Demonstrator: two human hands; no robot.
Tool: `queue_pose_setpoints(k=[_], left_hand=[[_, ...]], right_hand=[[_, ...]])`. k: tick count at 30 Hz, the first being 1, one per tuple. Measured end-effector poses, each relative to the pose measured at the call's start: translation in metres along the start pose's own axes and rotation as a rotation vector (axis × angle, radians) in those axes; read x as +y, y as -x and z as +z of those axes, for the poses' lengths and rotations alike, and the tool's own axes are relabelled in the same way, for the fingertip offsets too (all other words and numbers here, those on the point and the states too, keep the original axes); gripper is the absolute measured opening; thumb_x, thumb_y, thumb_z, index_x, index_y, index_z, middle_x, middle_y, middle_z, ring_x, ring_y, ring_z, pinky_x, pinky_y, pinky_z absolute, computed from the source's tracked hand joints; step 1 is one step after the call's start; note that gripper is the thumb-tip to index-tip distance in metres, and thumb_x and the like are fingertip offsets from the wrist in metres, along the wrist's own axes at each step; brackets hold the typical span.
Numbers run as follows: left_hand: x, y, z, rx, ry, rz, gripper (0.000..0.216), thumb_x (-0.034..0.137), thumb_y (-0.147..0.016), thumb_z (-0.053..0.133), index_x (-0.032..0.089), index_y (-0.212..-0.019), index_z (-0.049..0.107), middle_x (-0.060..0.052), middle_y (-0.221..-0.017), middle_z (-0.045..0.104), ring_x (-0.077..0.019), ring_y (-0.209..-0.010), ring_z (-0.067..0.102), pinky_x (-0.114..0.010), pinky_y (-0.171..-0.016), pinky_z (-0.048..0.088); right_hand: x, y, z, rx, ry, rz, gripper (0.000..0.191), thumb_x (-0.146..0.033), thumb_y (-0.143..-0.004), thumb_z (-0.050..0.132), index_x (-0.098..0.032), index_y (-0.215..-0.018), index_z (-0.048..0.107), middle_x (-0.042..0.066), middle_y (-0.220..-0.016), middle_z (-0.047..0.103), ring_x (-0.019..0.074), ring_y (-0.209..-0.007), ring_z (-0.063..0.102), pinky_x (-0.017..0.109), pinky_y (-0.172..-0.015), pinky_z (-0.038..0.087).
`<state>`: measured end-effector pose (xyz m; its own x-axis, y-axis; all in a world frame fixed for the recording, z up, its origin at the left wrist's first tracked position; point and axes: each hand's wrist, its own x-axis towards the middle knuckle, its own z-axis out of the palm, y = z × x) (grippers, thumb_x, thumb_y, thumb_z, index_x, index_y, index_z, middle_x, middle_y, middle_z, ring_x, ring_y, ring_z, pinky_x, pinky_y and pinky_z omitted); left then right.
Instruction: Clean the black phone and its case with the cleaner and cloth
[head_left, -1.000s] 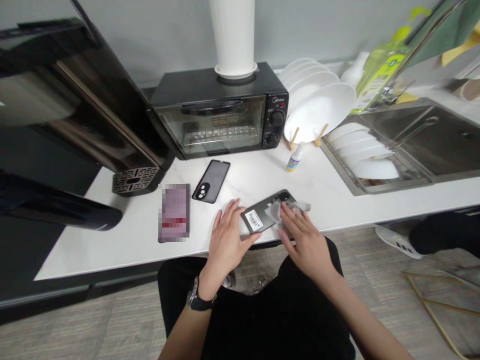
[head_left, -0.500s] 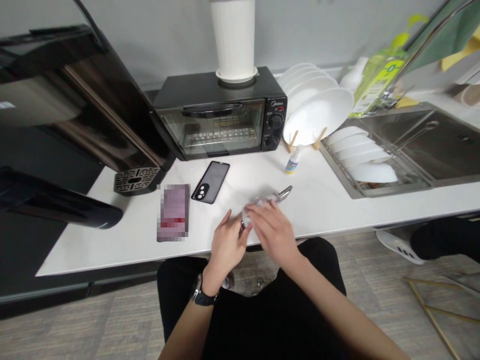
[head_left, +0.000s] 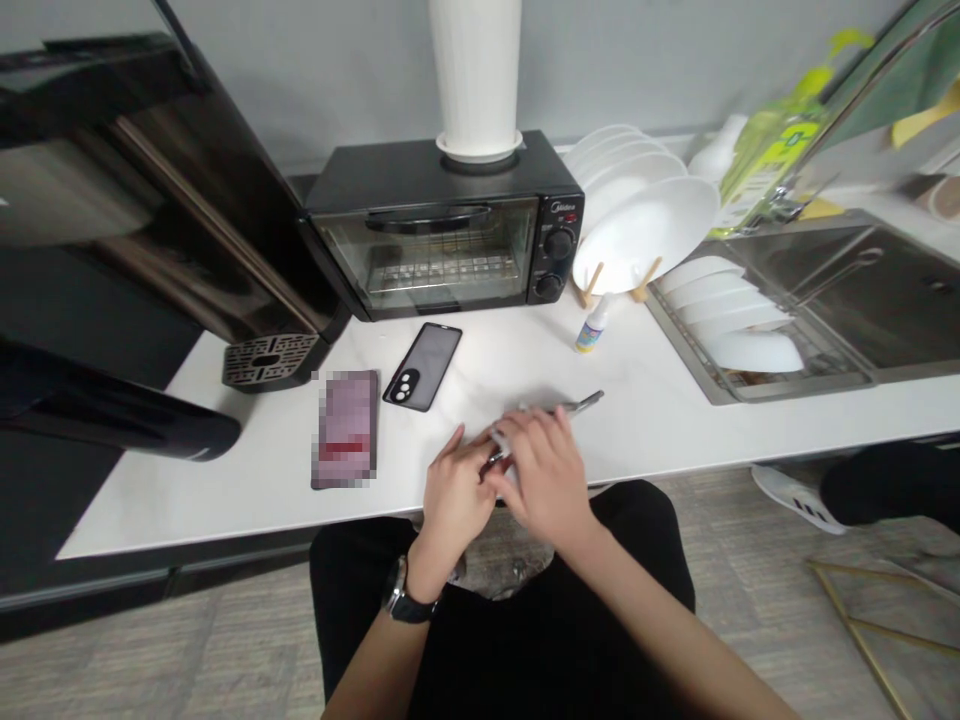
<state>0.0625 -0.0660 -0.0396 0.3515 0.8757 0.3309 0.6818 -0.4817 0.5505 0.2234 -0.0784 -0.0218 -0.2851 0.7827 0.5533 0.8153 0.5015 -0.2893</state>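
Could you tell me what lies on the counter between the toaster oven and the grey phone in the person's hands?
In the head view, a black phone case lies face down on the white counter, between the toaster oven and the grey phone.

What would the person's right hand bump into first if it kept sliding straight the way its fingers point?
The right hand points up-left along the grey phone it covers. Beyond that, probably the black phone case lying flat, though depth is unclear.

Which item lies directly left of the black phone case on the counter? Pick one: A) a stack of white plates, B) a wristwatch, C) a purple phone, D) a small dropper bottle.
C: the purple phone lies flat just left of the black phone case on the counter.
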Motion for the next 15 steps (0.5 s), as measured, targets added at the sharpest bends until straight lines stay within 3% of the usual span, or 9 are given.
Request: queue_pose_setpoints(k=[2, 5, 10, 12, 15], left_hand=[[-0.004, 0.001, 0.002, 0.032, -0.043, 0.045, 0.024, 0.015, -0.094, 0.060, 0.021, -0.109, 0.078, -0.007, -0.111, 0.082, -0.0248, -0.097, 0.080, -0.047, -0.119, 0.051], [-0.004, 0.002, 0.001, 0.027, -0.044, 0.026, 0.020, 0.018, -0.095, 0.062, 0.021, -0.106, 0.078, -0.006, -0.110, 0.083, -0.0258, -0.097, 0.080, -0.048, -0.120, 0.049], [0.004, -0.003, -0.003, -0.005, 0.059, -0.095, 0.025, 0.034, -0.103, 0.060, 0.027, -0.123, 0.074, -0.002, -0.133, 0.075, -0.0219, -0.115, 0.076, -0.047, -0.127, 0.041], [0.005, -0.004, -0.003, 0.005, 0.066, -0.107, 0.025, 0.035, -0.103, 0.060, 0.028, -0.123, 0.074, -0.002, -0.133, 0.075, -0.0219, -0.115, 0.076, -0.048, -0.127, 0.041], [0.000, -0.003, -0.002, -0.017, 0.039, -0.075, 0.023, 0.028, -0.103, 0.057, 0.026, -0.115, 0.076, -0.003, -0.126, 0.079, -0.0230, -0.113, 0.077, -0.049, -0.125, 0.043]], right_hand=[[-0.018, 0.007, 0.006, -0.066, -0.010, -0.152, 0.053, -0.050, -0.108, 0.041, -0.013, -0.143, 0.056, 0.013, -0.143, 0.064, 0.0302, -0.136, 0.050, 0.049, -0.126, 0.027], [0.001, 0.010, -0.001, -0.092, 0.033, -0.259, 0.057, -0.051, -0.108, 0.042, -0.016, -0.152, 0.048, 0.012, -0.151, 0.059, 0.0289, -0.141, 0.048, 0.047, -0.125, 0.030], [0.068, 0.001, -0.019, 0.028, 0.064, 0.029, 0.054, -0.050, -0.107, 0.043, -0.011, -0.143, 0.051, 0.020, -0.138, 0.062, 0.0357, -0.135, 0.052, 0.058, -0.120, 0.037], [0.063, -0.001, -0.014, 0.091, 0.065, 0.132, 0.055, -0.053, -0.106, 0.042, -0.010, -0.139, 0.052, 0.023, -0.138, 0.060, 0.0398, -0.142, 0.046, 0.063, -0.119, 0.036], [0.020, 0.004, 0.003, 0.075, 0.050, 0.137, 0.065, -0.058, -0.104, 0.042, -0.008, -0.144, 0.048, 0.025, -0.150, 0.052, 0.0437, -0.157, 0.023, 0.070, -0.121, 0.030]])
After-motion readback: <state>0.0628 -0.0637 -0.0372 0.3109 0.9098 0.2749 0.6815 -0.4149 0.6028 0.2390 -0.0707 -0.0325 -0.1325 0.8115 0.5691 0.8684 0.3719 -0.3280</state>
